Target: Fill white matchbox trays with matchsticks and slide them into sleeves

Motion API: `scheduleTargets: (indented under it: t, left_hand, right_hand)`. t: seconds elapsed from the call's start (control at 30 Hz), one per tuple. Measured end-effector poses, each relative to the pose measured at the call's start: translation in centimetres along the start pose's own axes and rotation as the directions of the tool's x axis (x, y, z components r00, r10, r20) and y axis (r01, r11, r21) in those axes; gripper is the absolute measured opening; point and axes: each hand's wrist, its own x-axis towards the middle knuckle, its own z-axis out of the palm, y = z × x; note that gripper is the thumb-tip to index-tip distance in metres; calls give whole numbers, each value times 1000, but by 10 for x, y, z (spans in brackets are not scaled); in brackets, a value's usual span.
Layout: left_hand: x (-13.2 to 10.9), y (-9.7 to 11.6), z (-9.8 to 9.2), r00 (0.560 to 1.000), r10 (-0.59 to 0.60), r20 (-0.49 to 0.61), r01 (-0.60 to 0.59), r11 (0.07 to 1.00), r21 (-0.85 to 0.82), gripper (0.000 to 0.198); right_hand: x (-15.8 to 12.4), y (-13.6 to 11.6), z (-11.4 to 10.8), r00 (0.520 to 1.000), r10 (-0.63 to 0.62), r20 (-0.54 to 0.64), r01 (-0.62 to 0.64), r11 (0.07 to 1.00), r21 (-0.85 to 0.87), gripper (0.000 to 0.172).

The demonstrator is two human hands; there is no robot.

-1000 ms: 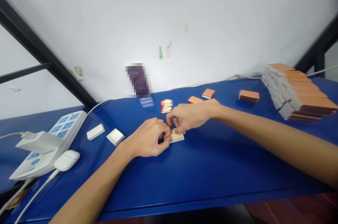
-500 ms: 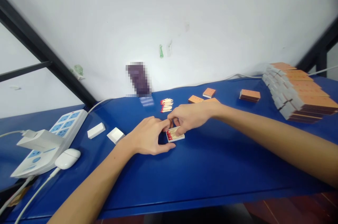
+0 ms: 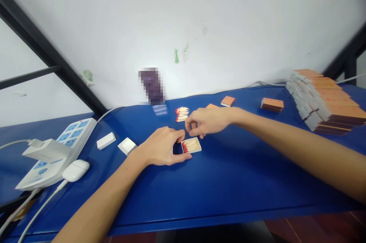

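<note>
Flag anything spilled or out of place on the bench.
Nothing damaged. A small heap of loose matches lies bare on the blue table, beyond the right hand, outside any box. The left hand pinches an open match tray, lying flat. Stray orange boxes lie apart from the neat stack.

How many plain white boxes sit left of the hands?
2. One white box beside the power strip; the other just left of the left hand. None look hidden.

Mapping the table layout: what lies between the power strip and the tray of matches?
Head view: two white boxes, then the left hand, its fingers on the tray of matches.
</note>
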Motion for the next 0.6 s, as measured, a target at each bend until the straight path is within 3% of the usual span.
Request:
scheduleTargets:
  t: [0.13, 0.23, 0.37, 0.6]
  left_hand:
    - [1, -1, 1, 1000, -3, 0, 3, 1000, 7, 47]
    - [1, 0, 1, 1000, -14, -2, 14, 1000, 5, 48]
    - [1, 1, 1, 999, -34, -5, 34, 999, 8, 47]
    - [2, 2, 2, 999, -35, -23, 35, 999, 7, 49]
  right_hand:
    - [5, 6, 2, 948, 102, -302, -153, 977, -150, 13]
    - [17, 17, 15, 893, 37, -448, -147, 966, -212, 16]
    - [34, 34, 37, 825, -113, -554, -37, 967, -252, 25]
    - [38, 39, 49, 793, -124, -596, -92, 943, -319, 30]
